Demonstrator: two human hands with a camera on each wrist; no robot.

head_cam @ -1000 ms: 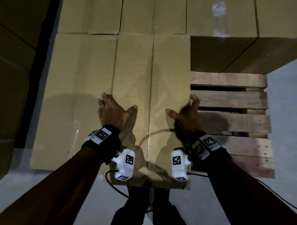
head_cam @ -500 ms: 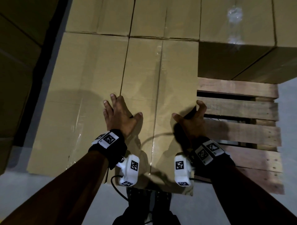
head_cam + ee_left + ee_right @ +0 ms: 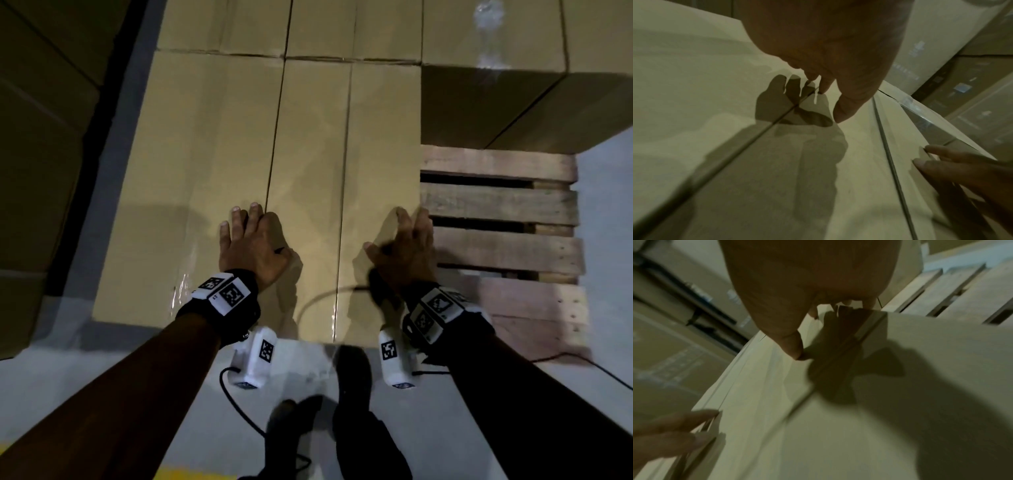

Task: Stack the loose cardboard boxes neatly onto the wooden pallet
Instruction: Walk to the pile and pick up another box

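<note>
While both hands lie flat with the fingers stretched and hold nothing, the left hand presses on the seam of two boxes and the right hand presses the top of the near box at its right edge. This box seems already set on the wooden pallet, tight against the neighbour box left of the left hand. Right of the right hand bare slats remain, so more boxes are probably needed. No writing can be read; the wrist markers carry only square codes.
</note>
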